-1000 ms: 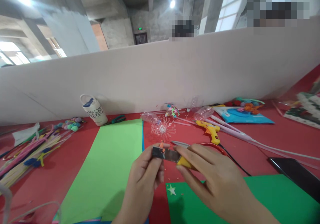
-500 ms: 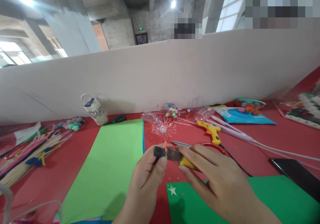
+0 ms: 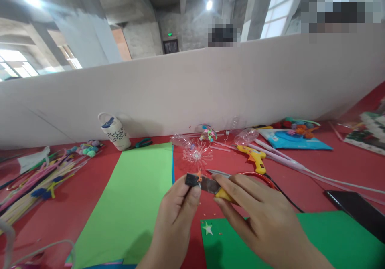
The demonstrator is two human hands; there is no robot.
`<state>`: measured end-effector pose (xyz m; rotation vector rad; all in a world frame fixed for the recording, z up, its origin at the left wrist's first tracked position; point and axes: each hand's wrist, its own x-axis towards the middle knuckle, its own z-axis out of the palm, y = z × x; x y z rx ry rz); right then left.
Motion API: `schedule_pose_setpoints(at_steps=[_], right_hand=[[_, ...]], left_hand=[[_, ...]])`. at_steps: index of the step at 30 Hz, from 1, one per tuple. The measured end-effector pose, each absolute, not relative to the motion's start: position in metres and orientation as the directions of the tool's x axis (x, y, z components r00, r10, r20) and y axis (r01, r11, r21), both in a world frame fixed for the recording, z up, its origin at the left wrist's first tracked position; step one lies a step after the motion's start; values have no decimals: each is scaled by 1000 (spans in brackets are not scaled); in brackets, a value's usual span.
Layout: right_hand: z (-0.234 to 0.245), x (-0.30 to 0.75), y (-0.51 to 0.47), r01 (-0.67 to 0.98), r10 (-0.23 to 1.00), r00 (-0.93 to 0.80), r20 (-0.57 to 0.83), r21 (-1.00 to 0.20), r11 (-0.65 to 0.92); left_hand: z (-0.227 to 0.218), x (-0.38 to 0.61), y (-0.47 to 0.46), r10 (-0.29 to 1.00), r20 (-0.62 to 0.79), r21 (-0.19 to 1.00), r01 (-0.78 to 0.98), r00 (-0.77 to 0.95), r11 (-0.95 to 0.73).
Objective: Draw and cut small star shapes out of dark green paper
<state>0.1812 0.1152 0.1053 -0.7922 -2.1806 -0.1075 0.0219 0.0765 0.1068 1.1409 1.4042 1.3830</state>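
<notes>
My right hand (image 3: 261, 217) is closed around the yellow handle of a utility knife (image 3: 207, 185), whose grey blade points left. My left hand (image 3: 177, 211) pinches the blade's dark tip together with a tiny orange scrap (image 3: 198, 175) between thumb and fingers. Both hands hover just above the red table (image 3: 315, 189), between a light green sheet (image 3: 132, 197) and a dark green sheet (image 3: 303, 241) that has a star-shaped cutout (image 3: 207, 228).
A clear cut plastic bottle piece (image 3: 195, 153), a yellow glue gun (image 3: 255, 156) with its black cord, and red-handled scissors (image 3: 261, 176) lie just beyond my hands. Pipe cleaners (image 3: 36, 181) lie at the left, a phone (image 3: 357, 207) at the right, a white partition (image 3: 210, 88) behind.
My hands and the knife have barely shifted. My left thumb has slid a little higher along the blade's tip.
</notes>
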Motion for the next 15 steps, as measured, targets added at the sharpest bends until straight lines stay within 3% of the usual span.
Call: schedule_pose_setpoints(at_steps=[11,15], right_hand=[[104,179,116,621,510,-441,738,-159,767],[104,183,123,697,527,-348,775,-162,699]], left_hand=[[105,21,79,965,78,986,160,-250,-38],[108,22,79,970,26,997,71,-240,-9]])
